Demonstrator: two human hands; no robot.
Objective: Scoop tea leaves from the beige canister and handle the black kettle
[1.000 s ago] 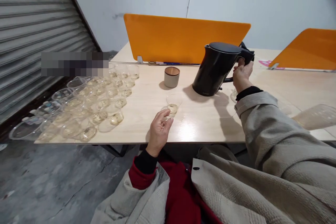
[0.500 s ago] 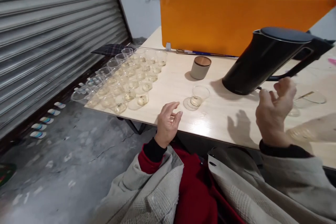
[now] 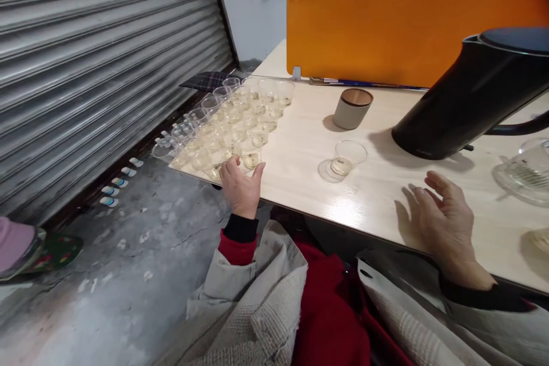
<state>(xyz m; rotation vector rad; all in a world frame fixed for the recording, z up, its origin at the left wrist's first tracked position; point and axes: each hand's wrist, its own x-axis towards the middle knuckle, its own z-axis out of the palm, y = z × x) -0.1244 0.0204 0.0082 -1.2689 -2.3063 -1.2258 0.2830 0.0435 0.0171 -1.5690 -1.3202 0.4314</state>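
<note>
My left hand [image 3: 241,186] is at the table's front edge, thumb and fingers apart, close to the nearest of several clear plastic cups [image 3: 259,138] of pale yellow liquid. Whether it touches the front cup [image 3: 251,160] I cannot tell. Over the table at the right, my right hand [image 3: 448,220] holds nothing, its fingers loosely curled and apart. Between the hands one clear cup [image 3: 343,164] stands alone with a little pale liquid. Behind it is a grey cup with a brown rim [image 3: 351,111]. A black electric kettle [image 3: 463,97] stands beyond my right hand.
At the far right of the table [image 3: 300,148] is a clear glass vessel [image 3: 529,168]. An orange divider panel [image 3: 369,28] stands along the back. Small bottles with blue labels [image 3: 115,183] are on the floor beside the roller shutter [image 3: 107,57]. Another person's foot [image 3: 55,251] shows at far left.
My left hand has moved left to the front of the grouped cups. My right hand has lowered, away from the kettle handle. The view has swung left, and a person's foot has appeared.
</note>
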